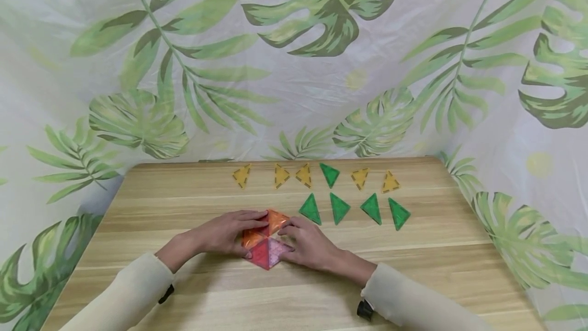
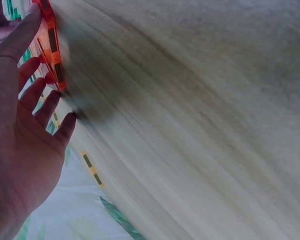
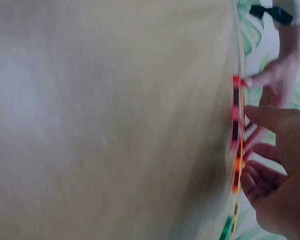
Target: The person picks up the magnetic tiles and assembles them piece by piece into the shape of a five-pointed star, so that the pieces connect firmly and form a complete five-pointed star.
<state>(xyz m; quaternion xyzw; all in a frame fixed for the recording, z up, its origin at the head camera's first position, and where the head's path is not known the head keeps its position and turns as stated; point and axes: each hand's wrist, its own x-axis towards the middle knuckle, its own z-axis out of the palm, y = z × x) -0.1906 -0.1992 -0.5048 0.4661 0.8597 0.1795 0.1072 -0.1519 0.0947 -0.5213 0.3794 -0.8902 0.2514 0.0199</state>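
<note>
Though partly hidden, one tile hexagon point(image 1: 260, 255) between left hand point(image 1: 222, 231) and right hand point(image 1: 312, 244), fingers point(image 2: 66, 129) spread

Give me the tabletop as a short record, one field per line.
left hand: touching the tile cluster's left side
right hand: touching its right side
tile cluster: red, orange and pink triangles, closely grouped
yellow triangles: five, back row
green triangles: one in back row, four in the row nearer
table: wood-grain

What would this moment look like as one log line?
left hand: touching red-orange-pink tile cluster; right hand: touching same cluster; green triangular tiles: beyond; yellow triangular tiles: far row
</note>
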